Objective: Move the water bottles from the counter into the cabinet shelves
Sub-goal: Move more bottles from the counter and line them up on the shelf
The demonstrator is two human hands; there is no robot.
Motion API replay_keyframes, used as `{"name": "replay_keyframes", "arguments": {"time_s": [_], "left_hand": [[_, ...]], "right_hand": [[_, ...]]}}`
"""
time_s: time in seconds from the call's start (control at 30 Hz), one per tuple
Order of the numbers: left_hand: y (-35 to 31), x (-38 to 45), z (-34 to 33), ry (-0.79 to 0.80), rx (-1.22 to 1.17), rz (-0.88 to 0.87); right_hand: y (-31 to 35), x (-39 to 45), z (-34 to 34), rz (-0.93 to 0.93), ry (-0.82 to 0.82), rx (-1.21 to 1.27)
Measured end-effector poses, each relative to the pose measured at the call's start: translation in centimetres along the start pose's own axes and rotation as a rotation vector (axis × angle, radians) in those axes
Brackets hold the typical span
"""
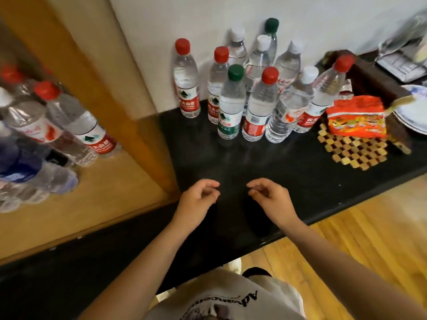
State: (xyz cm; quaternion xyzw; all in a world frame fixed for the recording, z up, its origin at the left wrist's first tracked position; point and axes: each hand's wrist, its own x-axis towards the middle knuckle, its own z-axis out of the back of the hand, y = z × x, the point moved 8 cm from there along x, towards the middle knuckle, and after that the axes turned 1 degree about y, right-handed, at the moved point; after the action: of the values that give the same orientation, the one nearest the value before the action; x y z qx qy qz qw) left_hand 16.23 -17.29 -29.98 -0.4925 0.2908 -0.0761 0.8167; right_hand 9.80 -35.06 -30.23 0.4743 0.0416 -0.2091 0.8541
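Several clear water bottles with red, green and white caps stand grouped on the black counter [288, 172] against the white wall; nearest me are a green-capped bottle [231, 105] and a red-capped bottle [260, 105]. To the left, the wooden cabinet shelf [97, 204] holds several bottles, among them a red-capped one [76, 121]. My left hand [198, 199] and my right hand [270, 197] hover over the counter's near part, fingers loosely curled, holding nothing, well short of the bottles.
A wooden lattice trivet [355, 151] lies right of the bottles with an orange snack packet [357, 116] on it. Behind stand a dark wooden box [374, 79] and stacked plates [413, 112]. A wooden cabinet post [104, 88] separates shelf and counter. Wood floor lies below right.
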Motion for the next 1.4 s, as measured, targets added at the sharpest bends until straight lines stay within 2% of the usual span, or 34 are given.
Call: {"name": "replay_keyframes", "arguments": {"time_s": [0.1, 0.27, 0.43, 0.6, 0.97, 1.17, 1.4], "left_hand": [[-2.5, 4.1, -1.1, -0.084, -0.032, -0.021], [-6.9, 9.8, -0.1, -0.308, -0.051, -0.06], [-10.3, 12.7, 2.0, -0.457, -0.18, -0.159], [-13.1, 14.6, 2.4, -0.407, -0.196, -0.277], [-13.1, 15.0, 1.8, -0.324, -0.186, -0.29], [-12.9, 13.5, 1.4, -0.29, -0.11, -0.298], [-10.6, 8.5, 0.3, -0.131, -0.063, -0.325]], "right_hand": [[-1.8, 2.2, 3.8, -0.047, -0.115, 0.054], [-2.3, 6.5, 9.0, -0.081, -0.317, 0.147], [0.0, 10.1, 12.8, 0.046, -0.478, 0.226], [1.4, 12.7, 14.2, 0.084, -0.458, 0.218], [1.5, 13.4, 14.7, 0.131, -0.367, 0.202], [1.1, 10.9, 14.1, 0.18, -0.363, 0.189], [1.0, 6.1, 11.1, 0.182, -0.324, 0.098]]}}
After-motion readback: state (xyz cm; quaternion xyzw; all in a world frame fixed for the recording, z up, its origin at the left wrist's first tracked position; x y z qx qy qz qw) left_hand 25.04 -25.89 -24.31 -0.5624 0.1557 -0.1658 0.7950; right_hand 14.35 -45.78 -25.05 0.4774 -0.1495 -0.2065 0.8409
